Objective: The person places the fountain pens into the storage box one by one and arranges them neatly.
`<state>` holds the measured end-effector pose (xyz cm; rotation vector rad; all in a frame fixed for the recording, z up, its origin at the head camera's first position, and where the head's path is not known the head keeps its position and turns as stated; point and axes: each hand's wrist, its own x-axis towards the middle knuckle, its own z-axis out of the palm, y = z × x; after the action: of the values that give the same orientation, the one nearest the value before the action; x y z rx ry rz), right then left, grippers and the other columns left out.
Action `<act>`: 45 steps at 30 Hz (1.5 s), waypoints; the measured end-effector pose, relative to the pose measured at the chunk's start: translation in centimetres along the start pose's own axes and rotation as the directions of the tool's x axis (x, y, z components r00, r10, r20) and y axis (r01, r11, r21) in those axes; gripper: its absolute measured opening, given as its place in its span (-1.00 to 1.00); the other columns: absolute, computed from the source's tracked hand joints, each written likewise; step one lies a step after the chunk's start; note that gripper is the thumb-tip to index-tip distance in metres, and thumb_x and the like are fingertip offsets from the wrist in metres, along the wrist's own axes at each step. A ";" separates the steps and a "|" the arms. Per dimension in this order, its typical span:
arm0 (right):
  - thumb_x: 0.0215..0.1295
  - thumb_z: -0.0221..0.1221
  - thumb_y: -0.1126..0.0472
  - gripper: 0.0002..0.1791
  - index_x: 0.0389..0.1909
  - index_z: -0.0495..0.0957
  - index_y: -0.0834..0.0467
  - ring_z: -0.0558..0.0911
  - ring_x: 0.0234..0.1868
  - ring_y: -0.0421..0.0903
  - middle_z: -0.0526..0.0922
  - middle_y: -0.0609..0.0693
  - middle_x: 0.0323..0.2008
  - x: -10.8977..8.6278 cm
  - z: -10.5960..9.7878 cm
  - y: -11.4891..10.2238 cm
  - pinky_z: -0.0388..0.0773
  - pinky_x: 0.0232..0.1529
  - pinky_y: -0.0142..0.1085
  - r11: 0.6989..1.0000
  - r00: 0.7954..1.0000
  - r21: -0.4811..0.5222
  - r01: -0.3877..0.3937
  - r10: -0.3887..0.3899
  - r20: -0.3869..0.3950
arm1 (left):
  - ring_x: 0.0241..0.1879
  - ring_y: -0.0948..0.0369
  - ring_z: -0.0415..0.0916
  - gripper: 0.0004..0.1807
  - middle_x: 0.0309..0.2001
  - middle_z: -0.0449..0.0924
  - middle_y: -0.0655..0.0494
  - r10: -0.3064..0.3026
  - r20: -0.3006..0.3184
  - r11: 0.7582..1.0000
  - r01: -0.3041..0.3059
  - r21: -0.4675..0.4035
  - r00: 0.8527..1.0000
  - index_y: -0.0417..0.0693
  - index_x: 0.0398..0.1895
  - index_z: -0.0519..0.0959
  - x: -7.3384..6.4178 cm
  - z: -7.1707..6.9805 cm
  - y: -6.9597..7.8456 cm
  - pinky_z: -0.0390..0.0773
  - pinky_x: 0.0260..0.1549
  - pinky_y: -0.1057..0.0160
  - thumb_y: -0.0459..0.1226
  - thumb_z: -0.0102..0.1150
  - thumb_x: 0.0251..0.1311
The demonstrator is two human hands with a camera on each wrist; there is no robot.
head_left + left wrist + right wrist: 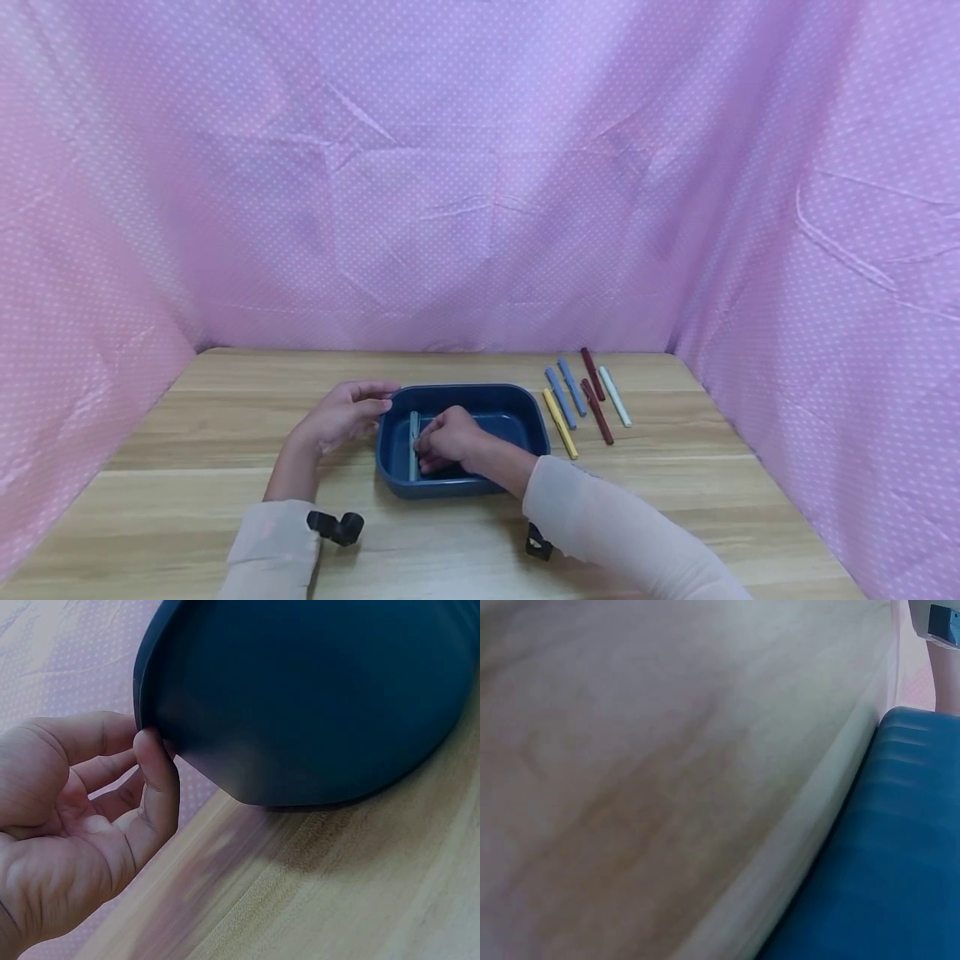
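A dark blue rectangular tray (463, 488) with raised walls sits on the table. My left hand (352, 417) is at its far left corner; in the left wrist view the thumb and a finger pinch the rim. My right hand (452, 439) reaches down inside the tray with bent fingers. Its fingertips are right beside a grey-green pen (414, 446) that lies lengthwise along the left wall. The palm side is hidden, and I cannot tell whether those fingers grip the pen. The right wrist view shows mostly blurred skin or sleeve and the blue tray wall (877, 862).
Right of the tray several pens lie slanted on the wooden table (225, 442): a yellow pen (560, 423), blue pens (561, 398), dark red pens (597, 412) and a pale green pen (615, 397). Pink dotted cloth (450, 208) hangs around the back and sides.
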<state>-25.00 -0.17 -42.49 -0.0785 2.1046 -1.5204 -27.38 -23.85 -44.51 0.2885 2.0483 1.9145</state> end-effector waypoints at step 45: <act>0.39 0.22 0.43 -0.85 -0.09 0.64 0.40 0.75 -0.23 0.08 0.71 0.30 -0.12 -1.3 -3.6 -2.0 0.72 -0.17 -0.14 0.996 0.998 0.057 0.063 -0.062 -0.024 | 0.06 0.17 0.56 -0.46 0.31 0.48 -0.19 -0.003 0.004 1.000 0.003 -0.001 1.000 -0.35 0.42 0.37 0.3 -0.1 -0.2 0.62 -0.01 0.22 -0.30 0.16 0.47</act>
<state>-26.08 2.68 -39.43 -0.1085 2.0916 -1.6247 -27.71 -23.81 -44.69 0.2883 2.0442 1.9114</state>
